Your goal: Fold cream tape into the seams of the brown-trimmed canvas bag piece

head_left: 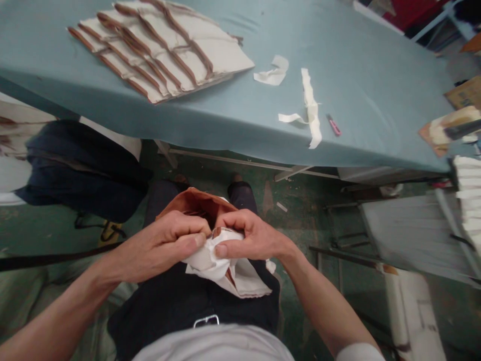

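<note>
Over my lap I hold a white fabric piece (244,281) with rust-brown cloth (184,199) showing along its far side. My left hand (176,243) pinches the bunched white fabric between thumb and fingers. Close beside it, my right hand (248,235) grips the same piece, its thumb pressed on the white cloth. A small brown edge shows between the two hands. The lower part of the piece hangs loose towards my belt. What lies inside the folds is hidden.
A blue-covered table (233,125) stands in front of me. It bears overlapping white pieces with brown edges (169,50), white strips (310,105) and a small pink tool (333,125). Dark cloth (82,165) hangs at the left. A metal rack (349,253) stands at the right.
</note>
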